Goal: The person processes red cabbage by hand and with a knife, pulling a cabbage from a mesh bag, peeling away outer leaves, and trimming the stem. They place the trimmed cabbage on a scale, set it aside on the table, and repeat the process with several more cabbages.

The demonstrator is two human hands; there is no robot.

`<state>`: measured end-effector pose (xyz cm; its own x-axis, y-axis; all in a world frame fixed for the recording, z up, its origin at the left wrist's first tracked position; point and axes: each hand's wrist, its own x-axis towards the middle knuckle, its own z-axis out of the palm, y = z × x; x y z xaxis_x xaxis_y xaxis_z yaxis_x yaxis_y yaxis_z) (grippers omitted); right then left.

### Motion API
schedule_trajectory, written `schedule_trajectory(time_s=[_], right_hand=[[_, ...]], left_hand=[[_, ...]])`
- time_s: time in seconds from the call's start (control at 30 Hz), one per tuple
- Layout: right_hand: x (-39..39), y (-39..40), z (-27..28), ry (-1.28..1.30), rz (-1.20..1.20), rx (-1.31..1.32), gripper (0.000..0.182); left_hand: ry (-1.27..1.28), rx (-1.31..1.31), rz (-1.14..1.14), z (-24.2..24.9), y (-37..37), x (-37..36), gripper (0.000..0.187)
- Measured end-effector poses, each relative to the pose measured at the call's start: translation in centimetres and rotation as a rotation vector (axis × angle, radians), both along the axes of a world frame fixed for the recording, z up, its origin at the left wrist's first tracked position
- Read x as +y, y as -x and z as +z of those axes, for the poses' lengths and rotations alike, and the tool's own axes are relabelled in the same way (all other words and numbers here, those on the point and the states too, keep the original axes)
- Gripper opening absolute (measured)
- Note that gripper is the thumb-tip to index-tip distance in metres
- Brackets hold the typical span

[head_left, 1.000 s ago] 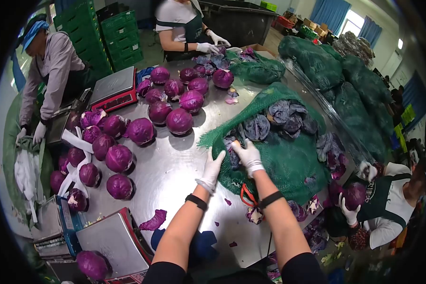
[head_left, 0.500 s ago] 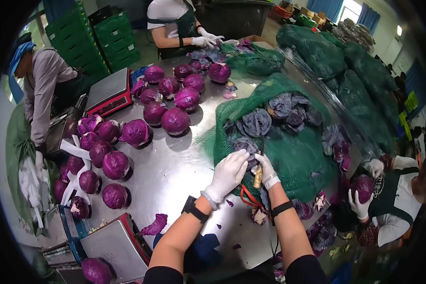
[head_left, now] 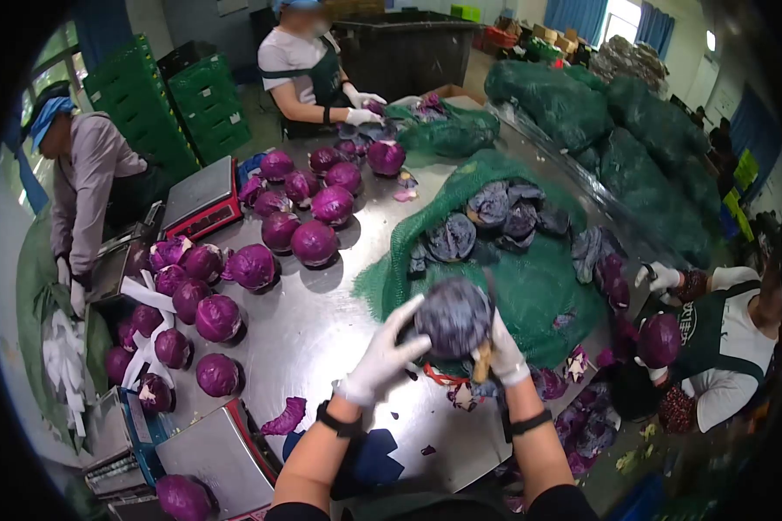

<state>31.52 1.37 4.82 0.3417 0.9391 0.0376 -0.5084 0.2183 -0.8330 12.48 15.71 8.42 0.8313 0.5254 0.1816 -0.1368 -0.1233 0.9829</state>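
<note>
A dark, dull purple cabbage is held up over the metal table, in front of the green net bag. My left hand, in a white glove, supports its left side with the fingers spread. On the other side my right hand, also gloved, is closed round a yellowish handle and rests against the cabbage. Any blade on that handle is mostly hidden. More dark cabbages lie in the open mouth of the bag.
Bright purple cabbages lie across the left of the table, near two scales. Loose leaves lie near the front. Co-workers stand at the left, the back and the right. Full net bags are piled at the back right.
The dark cabbage has come up out of the bag's mouth toward me, between my hands. My left hand has moved left and its fingers have spread. The view has shifted slightly.
</note>
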Motion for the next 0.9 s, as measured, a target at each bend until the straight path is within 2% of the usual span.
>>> schedule_trajectory(time_s=[0.03,0.07,0.13,0.2,0.27,0.33,0.37,0.4,0.47,0.53,0.6,0.63,0.67,0.73,0.8,0.87,0.9], right_hand=[[-1.6,0.6,1.1,0.067,0.018,-0.152,0.114],[-2.7,2.1,1.9,-0.012,-0.034,-0.286,0.119],[-6.4,4.9,3.6,0.141,0.045,-0.353,0.118],[-9.8,7.1,1.9,0.173,0.194,-0.367,0.112],[-12.2,9.8,1.1,0.178,0.198,-0.449,0.100],[-15.6,10.4,-5.9,0.511,0.273,-0.405,0.092],[-16.2,11.7,-5.8,0.533,0.247,-0.460,0.086],[-17.0,12.7,-5.5,0.373,0.173,-0.648,0.086],[-17.0,13.9,-1.7,0.305,0.026,-1.164,0.085],[-17.8,15.5,-1.0,0.468,-0.124,-1.207,0.075],[-17.4,16.1,-0.8,0.561,-0.256,-1.071,0.046],[-17.3,15.8,-1.8,0.585,-0.309,-1.059,0.043],[-17.1,14.9,-3.6,0.612,-0.359,-1.050,0.040],[-16.3,13.2,-7.3,0.603,-0.535,-0.645,0.032],[-17.2,10.8,-10.6,0.769,-0.458,-0.615,0.032],[-18.8,11.6,-11.4,0.877,-0.381,-0.897,0.041],[-19.9,12.0,-11.7,0.896,-0.255,-0.977,0.047]], left_hand=[[-0.196,0.055,-0.022,1.1,1.5,-1.1,0.072],[-0.391,0.117,-0.044,1.9,3.1,-2.5,0.074],[-0.343,0.035,-0.141,3.4,5.4,-6.3,0.084],[-0.365,0.027,-0.176,1.7,7.6,-9.2,0.085],[-0.308,0.132,-0.202,0.0,10.0,-11.8,0.084],[-0.265,0.214,-0.226,-3.4,11.6,-14.0,0.083],[-0.254,0.280,-0.278,-4.3,11.9,-14.8,0.083],[-0.406,0.332,-0.286,-5.1,12.5,-16.1,0.081],[-0.622,0.262,-0.182,-4.0,12.2,-18.2,0.083],[-0.749,0.290,-0.120,-4.8,11.2,-19.3,0.096],[-0.685,0.424,-0.093,-5.3,10.7,-20.2,0.100],[-0.682,0.450,-0.057,-5.0,10.4,-20.2,0.105],[-0.592,0.334,-0.036,-5.6,10.1,-19.6,0.109],[-0.539,0.417,-0.045,-6.1,10.1,-19.4,0.110],[-0.593,0.483,-0.072,-5.0,10.8,-19.6,0.107],[-0.574,0.505,-0.042,-4.6,12.3,-19.5,0.105],[-0.566,0.518,0.000,-4.6,13.2,-19.1,0.104]])
